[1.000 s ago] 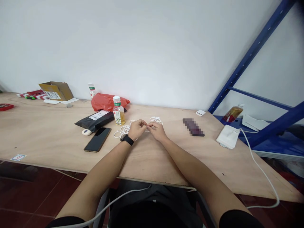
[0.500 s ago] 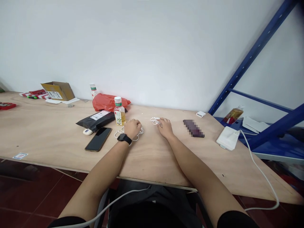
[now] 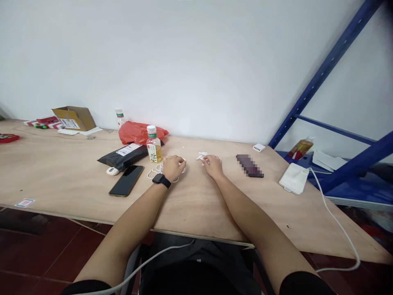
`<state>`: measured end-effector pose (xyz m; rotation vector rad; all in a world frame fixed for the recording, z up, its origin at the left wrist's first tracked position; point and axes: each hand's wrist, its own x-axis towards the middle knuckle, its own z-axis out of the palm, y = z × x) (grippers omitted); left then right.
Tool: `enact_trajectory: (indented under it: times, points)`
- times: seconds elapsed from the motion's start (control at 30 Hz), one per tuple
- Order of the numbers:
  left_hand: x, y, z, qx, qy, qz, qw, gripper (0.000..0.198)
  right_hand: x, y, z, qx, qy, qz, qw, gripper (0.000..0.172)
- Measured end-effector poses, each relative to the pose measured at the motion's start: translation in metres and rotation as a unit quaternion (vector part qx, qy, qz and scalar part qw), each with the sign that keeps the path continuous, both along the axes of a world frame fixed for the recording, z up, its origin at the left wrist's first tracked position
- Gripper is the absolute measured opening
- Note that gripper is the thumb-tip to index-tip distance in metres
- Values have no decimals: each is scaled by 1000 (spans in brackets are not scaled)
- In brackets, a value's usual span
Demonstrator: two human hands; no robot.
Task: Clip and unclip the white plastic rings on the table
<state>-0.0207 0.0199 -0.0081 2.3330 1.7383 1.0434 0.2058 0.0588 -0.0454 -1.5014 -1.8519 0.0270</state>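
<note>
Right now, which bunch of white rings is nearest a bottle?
The left bunch, partly behind the left hand, near the front bottle; the right bunch, by the right hand, is farther.

We get soft, even light on the pale grey wall (image 3: 196, 73) and light-brown plywood table (image 3: 211, 209), while the dark red tiled floor (image 3: 46, 250) lies dim. Wide-angle distortion stretches the blue metal rack (image 3: 337, 52) at right; we see pixelation over a dark, flat, oblong object (image 3: 250, 166).

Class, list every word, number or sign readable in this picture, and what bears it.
"11", apparently, in red: sticker near the front edge of the table.
"6", apparently: white round object.
Too small or blurred to read: print on the front bottle, rear bottle, black parcel and cardboard box.
</note>
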Motion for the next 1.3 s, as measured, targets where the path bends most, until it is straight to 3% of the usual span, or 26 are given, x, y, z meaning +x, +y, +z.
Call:
enact_trajectory:
  times: [0.27, 0.43, 0.63, 0.87, 1.1, 1.3]
  points:
    - [0, 3, -1, 10, -21, -47, 999, 26, -8, -8, 9, 65, 150, 50, 985, 20]
    - [-2, 9, -5, -31, -158, -68, 985, 33, -24, -24, 19, 146, 32, 199, 969, 16]
    - [0, 12, -8, -101, -299, -96, 944, 37, -43, -34, 21, 136, -125, 298, 937, 24]
    - [3, 10, -5, -116, -331, -118, 929, 31, -43, -36, 21, 159, -170, 303, 924, 25]
    - [3, 9, -6, -108, -319, -130, 933, 33, -42, -35, 21, 156, -153, 312, 925, 21]
    - [2, 10, -7, -81, -289, -109, 948, 24, -44, -35, 18, 168, -197, 302, 917, 23]
